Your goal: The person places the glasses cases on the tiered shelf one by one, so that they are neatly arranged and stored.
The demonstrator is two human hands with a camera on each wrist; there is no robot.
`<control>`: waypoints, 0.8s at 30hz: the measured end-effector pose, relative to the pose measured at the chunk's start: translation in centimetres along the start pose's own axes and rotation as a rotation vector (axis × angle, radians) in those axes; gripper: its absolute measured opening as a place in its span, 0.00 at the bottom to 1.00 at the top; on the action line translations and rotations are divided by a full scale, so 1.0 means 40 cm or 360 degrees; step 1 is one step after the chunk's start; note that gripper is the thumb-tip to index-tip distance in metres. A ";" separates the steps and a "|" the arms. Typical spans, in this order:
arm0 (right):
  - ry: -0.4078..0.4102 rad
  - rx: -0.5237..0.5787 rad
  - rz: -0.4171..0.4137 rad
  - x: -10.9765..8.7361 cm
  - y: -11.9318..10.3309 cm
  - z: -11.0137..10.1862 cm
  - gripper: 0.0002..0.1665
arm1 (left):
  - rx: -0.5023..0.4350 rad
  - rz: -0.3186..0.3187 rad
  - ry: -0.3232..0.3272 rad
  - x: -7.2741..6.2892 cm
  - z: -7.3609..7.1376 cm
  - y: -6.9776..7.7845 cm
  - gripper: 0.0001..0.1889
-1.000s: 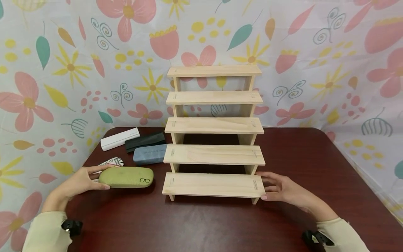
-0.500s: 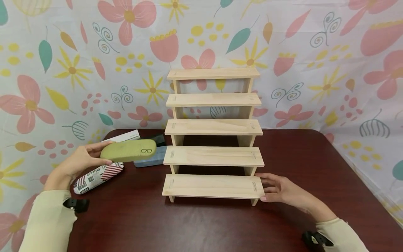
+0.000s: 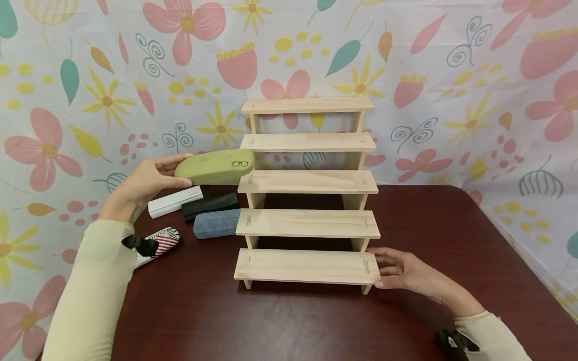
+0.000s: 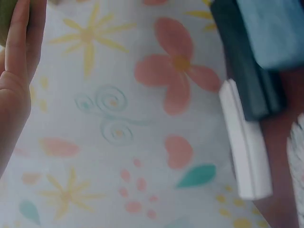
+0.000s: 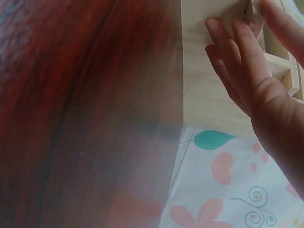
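Held up in my left hand (image 3: 146,181) is a green glasses case (image 3: 209,168) with a small glasses drawing, gripped at its left end. Its right end overlaps the left side of the pale wooden stepped stand (image 3: 307,222) between the second and third shelves from the top. In the left wrist view, my left fingers (image 4: 18,40) lie along the case, most of which is out of frame. My right hand (image 3: 408,273) is at the right end of the bottom shelf. Its straight fingers (image 5: 247,47) touch the side panel, with the thumb near the front edge.
Left of the stand, a white case (image 3: 173,201), a black case (image 3: 208,204) and a blue case (image 3: 217,224) lie on the dark red table (image 3: 298,326). A printed case (image 3: 167,240) lies nearer, partly hidden by the left wrist. A floral cloth (image 3: 429,50) hangs behind.
My left hand has lifted the green glasses case off the table's left side and carried it up and right to the stand. My right hand has stayed in place.
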State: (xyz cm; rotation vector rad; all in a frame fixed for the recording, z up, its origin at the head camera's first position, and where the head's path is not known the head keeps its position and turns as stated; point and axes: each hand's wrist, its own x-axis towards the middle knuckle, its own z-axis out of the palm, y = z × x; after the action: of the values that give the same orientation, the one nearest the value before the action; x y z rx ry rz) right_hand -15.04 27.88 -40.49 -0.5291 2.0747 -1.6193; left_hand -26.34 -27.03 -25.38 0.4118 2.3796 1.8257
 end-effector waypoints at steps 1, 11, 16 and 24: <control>0.0003 0.0000 0.0005 -0.001 0.000 -0.001 0.43 | 0.0021 -0.0002 0.0000 0.013 0.009 0.012 0.33; 0.0001 0.0006 0.0041 -0.001 -0.002 -0.002 0.43 | 0.0079 0.0017 -0.0017 0.148 0.071 0.125 0.36; 0.0006 0.0013 0.0062 0.002 0.001 0.003 0.43 | 0.0080 0.0011 -0.0066 0.203 0.096 0.168 0.37; 0.0011 0.0018 0.0084 0.004 -0.006 0.007 0.43 | 0.0007 -0.0004 -0.0054 0.293 0.134 0.233 0.38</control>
State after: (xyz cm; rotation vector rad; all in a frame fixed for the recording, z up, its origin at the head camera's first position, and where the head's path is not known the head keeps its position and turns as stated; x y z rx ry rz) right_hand -15.01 27.52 -40.35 -0.4619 2.0656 -1.6040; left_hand -34.86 -16.53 -17.01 0.4363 2.3611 1.7984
